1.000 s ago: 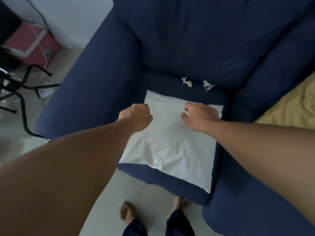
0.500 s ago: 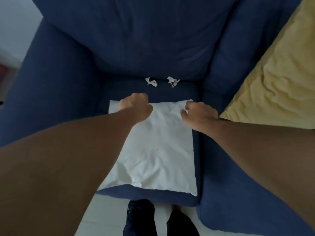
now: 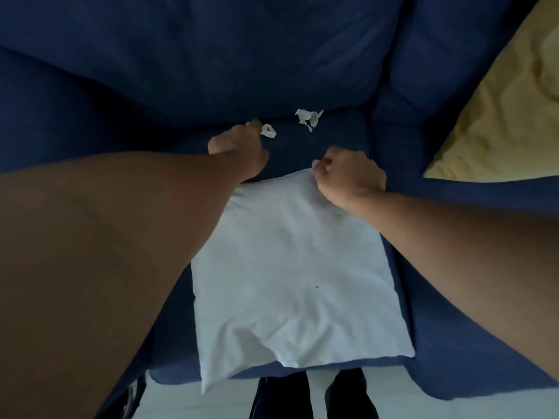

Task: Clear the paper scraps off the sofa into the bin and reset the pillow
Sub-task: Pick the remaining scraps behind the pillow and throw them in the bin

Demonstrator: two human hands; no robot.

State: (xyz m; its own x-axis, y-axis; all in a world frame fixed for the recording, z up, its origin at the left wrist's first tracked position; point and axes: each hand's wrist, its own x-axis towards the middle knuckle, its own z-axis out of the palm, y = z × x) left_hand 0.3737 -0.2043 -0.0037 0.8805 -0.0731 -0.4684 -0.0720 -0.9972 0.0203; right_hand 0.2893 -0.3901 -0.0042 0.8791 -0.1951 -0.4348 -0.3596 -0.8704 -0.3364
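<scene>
Two paper scraps sit at the back of the sofa (image 3: pixel 90 101) seat, in the crease under the back cushion: left scrap (image 3: pixel 268 130), right scrap (image 3: pixel 309 117). Head view only.

Left hand (image 3: pixel 239 148) reaches the left scrap, fingertips at it; can't tell if it's pinched yet. Right hand (image 3: pixel 351 178) has fingers curled on the far edge of the pillow (image 3: pixel 290 267), which lies flat on the seat.

Risks: scraps are light, a pillow tug or a careless grab could push them into the crease. Pillow overhangs the front edge and could slide off.

Hidden: bin out of view; left fingertips covered by the hand's back; yellow cushion (image 3: pixel 499 116) cut off at right.
</scene>
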